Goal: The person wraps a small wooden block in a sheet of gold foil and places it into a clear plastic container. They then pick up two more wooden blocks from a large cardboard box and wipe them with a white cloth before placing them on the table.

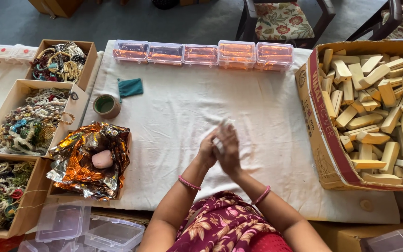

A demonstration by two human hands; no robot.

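Observation:
My left hand (207, 150) and my right hand (229, 148) are pressed together over the white cloth (187, 107), palms facing each other. A small pale thing (221, 132) shows between and above the fingers; what it is cannot be told. Each wrist wears a pink bangle. A large cardboard box (320, 119) full of pale wooden blocks (378, 107) stands to the right of my hands. To their left lies a box of crumpled orange foil (87, 161) with a pink oval stone (101, 159) on it.
A row of clear plastic cases (201, 53) with orange contents lines the far edge. A tape roll (106, 105) and a teal pouch (130, 87) lie at left. Boxes of beaded jewellery (33, 116) fill the left side. Empty clear cases (89, 228) sit near me. Chairs stand behind.

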